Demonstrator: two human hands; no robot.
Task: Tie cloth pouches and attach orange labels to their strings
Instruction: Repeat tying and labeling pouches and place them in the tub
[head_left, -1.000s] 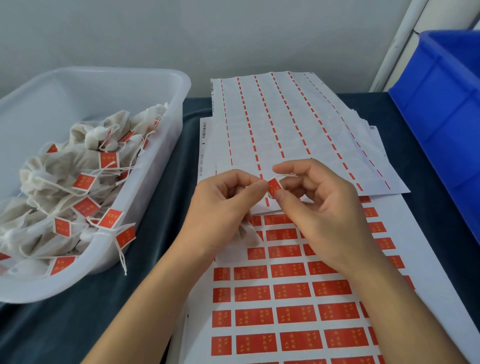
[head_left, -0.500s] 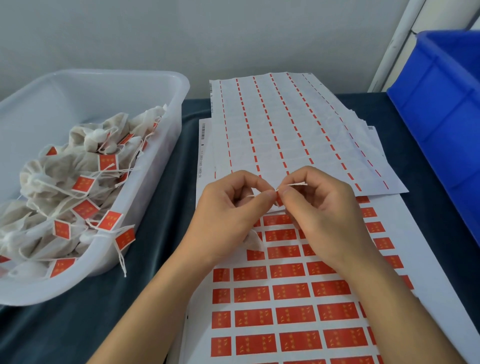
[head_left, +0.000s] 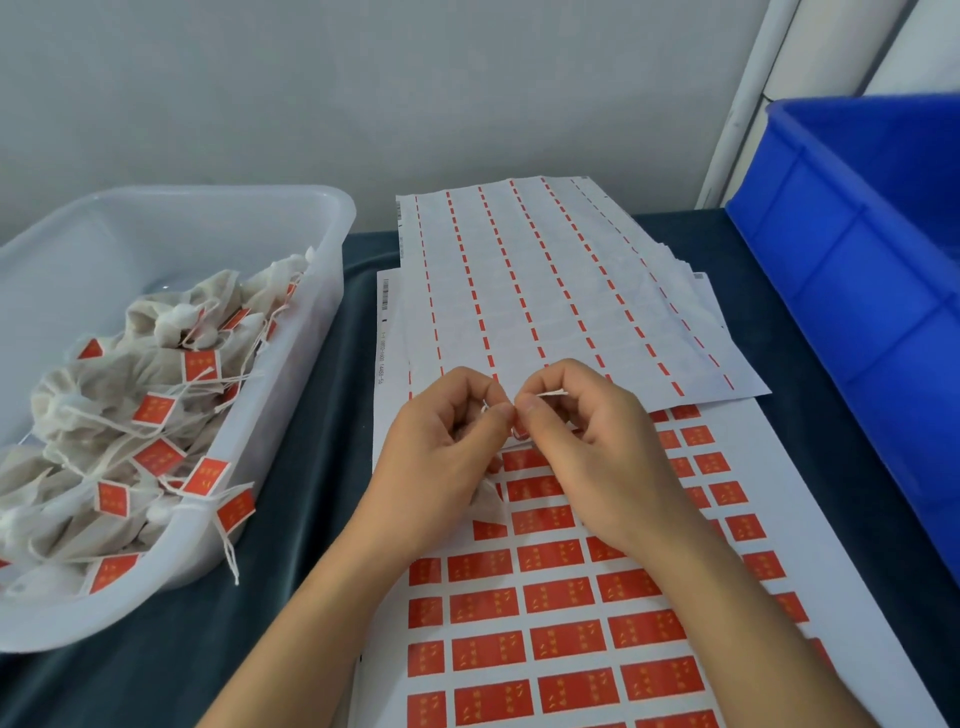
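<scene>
Right now both hands meet thumb to thumb above the label sheet. The left hand (head_left: 447, 441) has its fingers curled, pinching the white string (head_left: 551, 393) near its thumb tip, and part of a cloth pouch (head_left: 487, 500) hangs out below its palm. The right hand (head_left: 587, 447) pinches the same string from the other side; a short free end pokes out past its forefinger, running roughly left to right, so the string's long axis lies across the view. Whether an orange label sits folded between the fingertips is hidden; only a sliver of orange shows there.

As I judge it, the step in hand is closing a label over the string. Done well, that means keeping the string taut, centred in the fold, and pressing the two sticky halves squarely together.

Beneath lies the label sheet (head_left: 566, 597), its rows of orange labels running away from the person; a peeled backing sheet (head_left: 545, 291) overlaps its far end. Left of these, a clear tub (head_left: 332, 291) holds finished, labelled pouches. A blue crate (head_left: 857, 270) stands right.
</scene>
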